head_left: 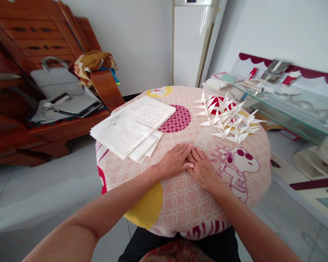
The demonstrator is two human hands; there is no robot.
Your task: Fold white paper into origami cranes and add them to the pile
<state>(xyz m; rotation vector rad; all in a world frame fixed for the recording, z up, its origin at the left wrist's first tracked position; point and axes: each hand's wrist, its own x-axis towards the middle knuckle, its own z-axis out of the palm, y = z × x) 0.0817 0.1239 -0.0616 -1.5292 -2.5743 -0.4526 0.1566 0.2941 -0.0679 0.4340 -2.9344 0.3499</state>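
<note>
Both hands rest palm down on the round table's patterned cloth, fingertips touching in the middle. My left hand lies flat with its fingers stretched out, and its thumb meets the other hand. My right hand is flat as well, fingers extended forward; neither hand holds anything. Left of them is a stack of printed paper sheets, slightly fanned out. Several white folded paper cranes sit in a cluster at the right rear. A small translucent strip lies just beyond my right hand.
A glass-topped cabinet with cups and other items stands close on the right, beside a pile of papers. At left, a wooden bench carries a grey bag and a brown cloth. A tall white appliance stands behind.
</note>
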